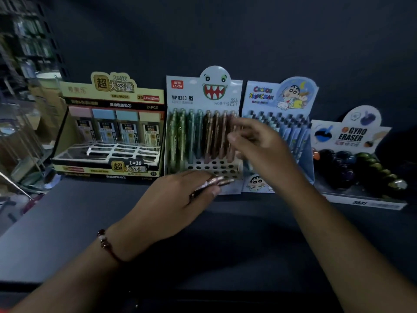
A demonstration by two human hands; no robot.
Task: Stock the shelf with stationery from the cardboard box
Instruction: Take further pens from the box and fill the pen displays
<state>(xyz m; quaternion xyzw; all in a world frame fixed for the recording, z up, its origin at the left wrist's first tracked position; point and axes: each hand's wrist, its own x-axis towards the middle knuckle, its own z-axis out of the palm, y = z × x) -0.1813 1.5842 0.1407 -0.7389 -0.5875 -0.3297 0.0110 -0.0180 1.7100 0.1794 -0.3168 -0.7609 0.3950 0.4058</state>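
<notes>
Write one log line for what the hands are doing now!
step: filling monster pencil display | left hand: holds spare pencils | right hand: raised at rack's brown pencils, blurred | empty holes: front rows

A dark shelf (94, 213) carries the monster-faced pencil display box (180, 96), marked MP 8283, standing upright against the back wall between neighbouring cartons. Green and teal mechanical pencils (180, 134) fill its left rear holes; brown and pink pencils (214, 132) stand to their right, all upright. Several front holes of the white perforated tray (214, 168) sit open. A few brown pencils (220, 180) lie nearly level in the left hand (180, 195), tips pointing right, just before the box's front edge. The right hand (259, 143), blurred, hovers at the pink row, fingers curled.
</notes>
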